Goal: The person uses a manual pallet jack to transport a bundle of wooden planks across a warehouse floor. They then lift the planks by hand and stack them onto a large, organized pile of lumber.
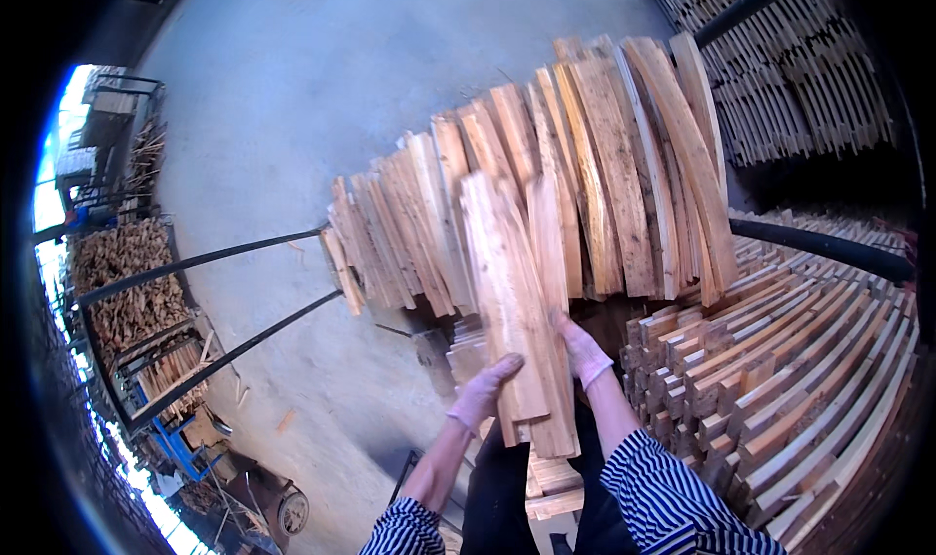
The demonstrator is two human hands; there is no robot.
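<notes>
A few rough wooden boards lie together lengthwise between my two hands, their near ends over my legs. My left hand, in a pale pink glove, is closed on their left edge, thumb on top. On the right edge my right hand, gloved alike, grips them near the same end; some of its fingers are hidden under the wood. The far ends of these boards overlap a long row of upright-leaning wooden planks, which spreads across the middle just ahead of me.
To the right stands a tall stack of wooden strips, with another stack behind it. Black metal bars reach leftward from the row. A wood pile, a blue frame and a round dial are at the left.
</notes>
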